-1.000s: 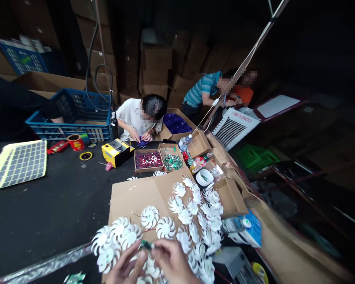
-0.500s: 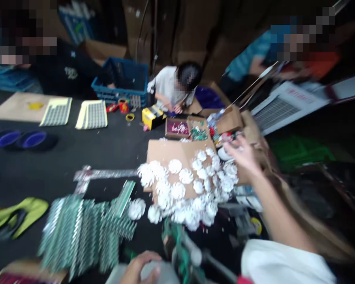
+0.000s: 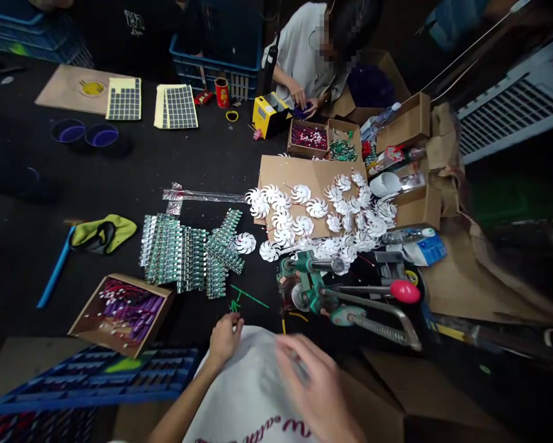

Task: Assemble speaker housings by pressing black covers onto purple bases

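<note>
At the near table edge, my left hand (image 3: 227,337) has its fingers curled together; anything inside them is hidden. Just beyond its fingertips lies a thin green plastic piece (image 3: 249,295). My right hand (image 3: 314,384), blurred, is in front of my white shirt with thumb and fingers apart and nothing visible in it. Beyond it stands a green hand press (image 3: 310,283) with a red-knobbed lever (image 3: 404,291). White fan-like wheels (image 3: 302,226) are heaped on and around a cardboard sheet (image 3: 276,169). Left of them lie stacked green circuit board strips (image 3: 165,249).
A box of purple wired parts (image 3: 140,347) sits at the near left, above a blue crate (image 3: 133,394). Yellow-black cloth (image 3: 105,232) lies farther left. Across the table a person in white (image 3: 299,43) works beside a yellow box (image 3: 267,115). Bottles and cartons (image 3: 419,212) line the right.
My right hand has come back from the items at the far right to in front of my shirt. The view has tilted down; my left hand is now by the green plastic piece.
</note>
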A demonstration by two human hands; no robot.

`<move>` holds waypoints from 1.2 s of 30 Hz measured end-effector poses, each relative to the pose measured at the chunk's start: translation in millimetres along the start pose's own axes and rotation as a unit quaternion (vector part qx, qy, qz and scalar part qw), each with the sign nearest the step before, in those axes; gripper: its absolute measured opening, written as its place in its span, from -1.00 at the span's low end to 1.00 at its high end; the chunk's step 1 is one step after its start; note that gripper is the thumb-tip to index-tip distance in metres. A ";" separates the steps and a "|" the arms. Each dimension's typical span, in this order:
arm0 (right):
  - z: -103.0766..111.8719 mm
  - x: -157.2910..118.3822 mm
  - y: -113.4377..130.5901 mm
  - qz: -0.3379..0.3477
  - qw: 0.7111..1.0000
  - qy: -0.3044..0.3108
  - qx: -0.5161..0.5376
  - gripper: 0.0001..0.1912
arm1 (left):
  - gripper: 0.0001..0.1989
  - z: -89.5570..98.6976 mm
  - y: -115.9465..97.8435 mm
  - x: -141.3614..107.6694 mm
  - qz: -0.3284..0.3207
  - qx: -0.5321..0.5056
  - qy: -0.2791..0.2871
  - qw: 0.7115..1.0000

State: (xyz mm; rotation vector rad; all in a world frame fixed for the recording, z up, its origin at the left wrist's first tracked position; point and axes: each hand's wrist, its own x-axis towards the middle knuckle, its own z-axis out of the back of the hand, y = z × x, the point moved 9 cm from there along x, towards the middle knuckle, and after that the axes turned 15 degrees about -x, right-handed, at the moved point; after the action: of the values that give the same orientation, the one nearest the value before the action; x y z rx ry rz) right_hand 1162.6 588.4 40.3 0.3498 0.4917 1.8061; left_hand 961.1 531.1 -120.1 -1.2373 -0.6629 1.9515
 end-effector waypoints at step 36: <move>-293.0 42.3 -46.2 -0.115 0.984 0.096 -0.096 -0.71 | -0.66 -27.2 80.4 71.1 -0.021 0.174 -0.199 0.964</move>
State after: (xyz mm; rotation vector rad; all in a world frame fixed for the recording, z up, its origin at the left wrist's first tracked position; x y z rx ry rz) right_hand 1049.9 595.7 -237.3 -0.0150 0.4656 1.6513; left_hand 942.0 539.8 -228.8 -0.6182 -0.5026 2.1863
